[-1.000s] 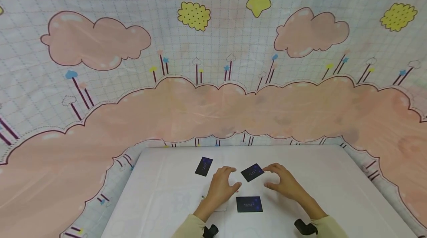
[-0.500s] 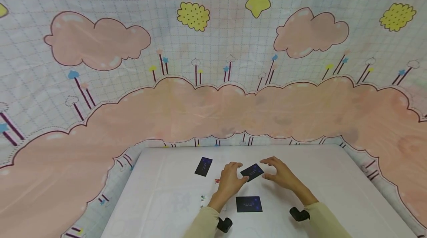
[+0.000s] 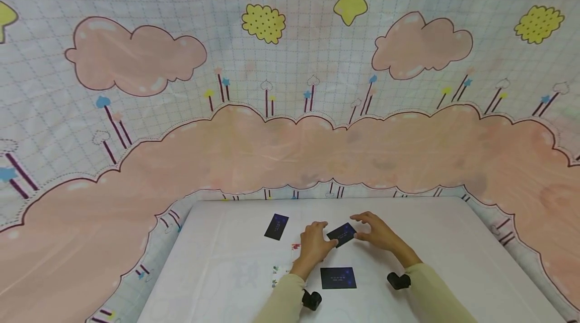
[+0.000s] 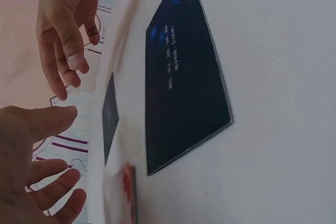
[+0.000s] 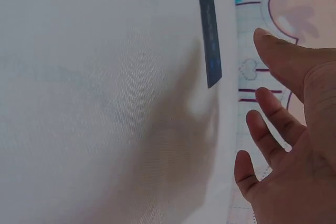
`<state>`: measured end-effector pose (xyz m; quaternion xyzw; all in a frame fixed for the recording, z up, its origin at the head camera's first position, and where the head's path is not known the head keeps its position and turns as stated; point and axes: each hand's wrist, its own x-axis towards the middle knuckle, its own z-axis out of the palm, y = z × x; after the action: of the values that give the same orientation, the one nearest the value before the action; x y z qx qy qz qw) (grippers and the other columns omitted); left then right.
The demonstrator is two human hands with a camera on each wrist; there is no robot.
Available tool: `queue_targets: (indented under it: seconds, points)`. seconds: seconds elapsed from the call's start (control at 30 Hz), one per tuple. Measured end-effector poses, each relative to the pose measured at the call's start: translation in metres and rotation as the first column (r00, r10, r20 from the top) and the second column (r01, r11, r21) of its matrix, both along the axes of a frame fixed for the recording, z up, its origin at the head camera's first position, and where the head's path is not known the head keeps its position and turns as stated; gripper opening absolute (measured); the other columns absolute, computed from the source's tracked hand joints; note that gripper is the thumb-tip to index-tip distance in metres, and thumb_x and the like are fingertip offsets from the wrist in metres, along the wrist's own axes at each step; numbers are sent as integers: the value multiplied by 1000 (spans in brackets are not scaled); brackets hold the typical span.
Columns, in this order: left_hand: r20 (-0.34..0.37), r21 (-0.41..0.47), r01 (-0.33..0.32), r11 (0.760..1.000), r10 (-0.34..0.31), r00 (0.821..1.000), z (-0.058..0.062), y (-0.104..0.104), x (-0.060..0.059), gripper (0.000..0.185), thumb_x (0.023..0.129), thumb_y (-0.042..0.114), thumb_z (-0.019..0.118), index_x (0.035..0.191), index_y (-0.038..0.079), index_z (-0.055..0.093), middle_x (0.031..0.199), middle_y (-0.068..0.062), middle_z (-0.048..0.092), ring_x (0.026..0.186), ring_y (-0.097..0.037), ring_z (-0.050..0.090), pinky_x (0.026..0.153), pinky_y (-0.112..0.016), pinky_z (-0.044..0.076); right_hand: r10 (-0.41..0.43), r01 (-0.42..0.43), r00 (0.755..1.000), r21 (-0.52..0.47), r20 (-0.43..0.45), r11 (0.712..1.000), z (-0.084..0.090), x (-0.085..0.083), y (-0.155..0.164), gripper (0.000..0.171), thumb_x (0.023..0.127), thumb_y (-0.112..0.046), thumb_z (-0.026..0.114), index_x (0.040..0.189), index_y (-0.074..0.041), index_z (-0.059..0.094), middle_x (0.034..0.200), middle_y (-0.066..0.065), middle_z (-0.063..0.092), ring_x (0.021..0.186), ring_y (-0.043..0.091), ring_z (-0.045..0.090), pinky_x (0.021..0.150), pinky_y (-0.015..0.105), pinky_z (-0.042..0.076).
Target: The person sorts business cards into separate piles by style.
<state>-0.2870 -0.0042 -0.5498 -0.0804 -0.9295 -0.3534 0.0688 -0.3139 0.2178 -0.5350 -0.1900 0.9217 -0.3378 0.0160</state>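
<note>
Three dark blue cards lie on a white table (image 3: 453, 242). The middle card (image 3: 343, 234) lies tilted between my two hands. My left hand (image 3: 317, 240) is at its left edge and my right hand (image 3: 378, 232) at its right edge. Both hands have their fingers spread and loosely bent, holding nothing. Whether the fingertips touch the card is unclear. In the left wrist view the left hand (image 4: 37, 166) is low, the right hand (image 4: 65, 30) high, and that card (image 4: 109, 116) lies between them. The right wrist view shows the card (image 5: 209, 40) edge-on beyond my right hand (image 5: 294, 145).
A second dark card (image 3: 277, 226) lies to the far left and a third (image 3: 338, 277) (image 4: 184, 77) near my wrists. Two small colourful cards (image 3: 295, 247) (image 3: 276, 270) lie left of my left forearm. A cartoon cloud cloth (image 3: 290, 152) hangs behind the table.
Both hands have moved forward and closed in on the tilted card from either side. The left hand's move uncovered the small colourful cards.
</note>
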Motion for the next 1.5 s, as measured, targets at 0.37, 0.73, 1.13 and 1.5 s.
queue_targets:
  seconds: [0.37,0.73,1.13,1.5]
  points:
    - [19,-124,-61,990,64,998,-9,6,2,56,72,37,83,117,6,69,114,-12,66,106,-31,57,89,-49,38,67,-71,996,72,56,995,-12,-16,3,50,87,-13,73,134,-8,58,119,14,58,114,36,54,100,61,41]
    - [33,-193,-72,979,80,996,-12,13,3,58,69,41,85,116,10,70,114,-9,62,109,-29,54,91,-51,37,59,-70,995,136,84,988,-17,-21,2,52,82,-15,78,131,-11,61,118,10,59,112,32,52,97,60,42]
    - [34,-195,-80,977,89,995,-10,12,2,53,69,39,87,114,13,72,110,-7,61,105,-28,52,91,-51,37,95,-105,994,216,57,971,-20,-27,2,48,84,-25,75,130,-19,63,118,14,56,110,36,50,91,62,42]
    - [39,-162,-83,983,91,995,-8,12,0,53,67,35,88,113,13,73,108,-8,61,104,-28,52,90,-51,36,29,-55,994,250,106,967,-20,-30,-3,44,81,-22,77,124,-21,65,124,11,55,116,34,49,98,63,40]
